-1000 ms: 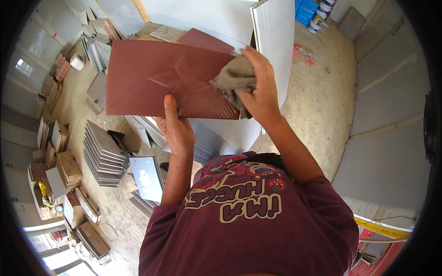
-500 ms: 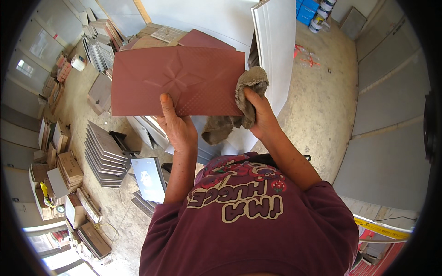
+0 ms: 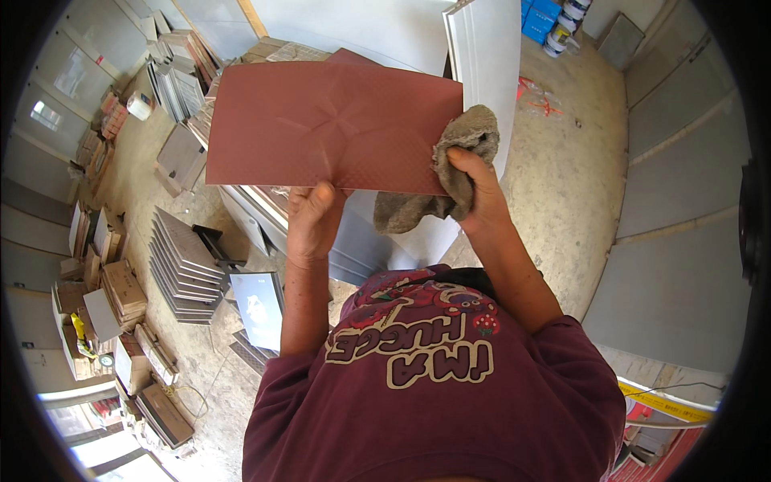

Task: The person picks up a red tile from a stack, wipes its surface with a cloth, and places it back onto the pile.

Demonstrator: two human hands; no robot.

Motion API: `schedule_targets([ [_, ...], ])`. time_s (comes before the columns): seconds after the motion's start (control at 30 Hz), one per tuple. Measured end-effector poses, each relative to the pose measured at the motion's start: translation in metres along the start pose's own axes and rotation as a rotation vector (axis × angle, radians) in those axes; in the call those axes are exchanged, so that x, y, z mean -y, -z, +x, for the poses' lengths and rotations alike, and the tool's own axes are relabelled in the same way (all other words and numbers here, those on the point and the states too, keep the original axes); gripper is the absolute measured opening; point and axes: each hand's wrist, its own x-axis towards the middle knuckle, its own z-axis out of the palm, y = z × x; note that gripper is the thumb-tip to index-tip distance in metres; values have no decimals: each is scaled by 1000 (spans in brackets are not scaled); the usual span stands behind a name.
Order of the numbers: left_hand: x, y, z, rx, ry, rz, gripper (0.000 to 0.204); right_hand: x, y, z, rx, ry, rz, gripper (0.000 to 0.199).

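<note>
A reddish-brown rectangular tile (image 3: 321,128) with an embossed star-like pattern is held up in front of me, tilted slightly down to the right. My left hand (image 3: 313,221) grips its lower edge near the middle, thumb at the edge and fingers hidden behind. At the tile's lower right corner, my right hand (image 3: 480,189) is closed on a grubby grey-brown cloth (image 3: 467,136). Part of that cloth (image 3: 401,212) hangs below the tile's lower edge. The cloth wraps the right end of the tile, and my right thumb presses on it.
Behind the tile stand large white panels (image 3: 482,64) and a stack of boards and tiles (image 3: 277,50). A rack of grey tiles (image 3: 183,269) is on the floor to the left, beside a picture-printed panel (image 3: 259,309). Cardboard boxes (image 3: 123,293) line the left wall; blue boxes (image 3: 538,20) are at the far right.
The tile has shifted right and slightly up, and now tilts down to the right. My left thumb has slid from the tile's face to its lower edge. The right hand and cloth moved along.
</note>
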Motion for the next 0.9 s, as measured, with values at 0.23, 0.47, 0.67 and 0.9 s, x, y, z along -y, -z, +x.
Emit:
schedule_targets([
  [0.23,-33,44,0,-37,126,-290,61,22,26,3,11,2,-109,41],
  [0.47,-56,78,-2,-29,217,-273,57,37,31,7,-4,-58,-221,43],
  [0.67,-52,62,-11,-170,399,-39,56,42,26,12,35,-40,-330,41],
  [0.9,-35,51,-29,-260,359,-83,53,49,20,21,2,34,-542,31],
])
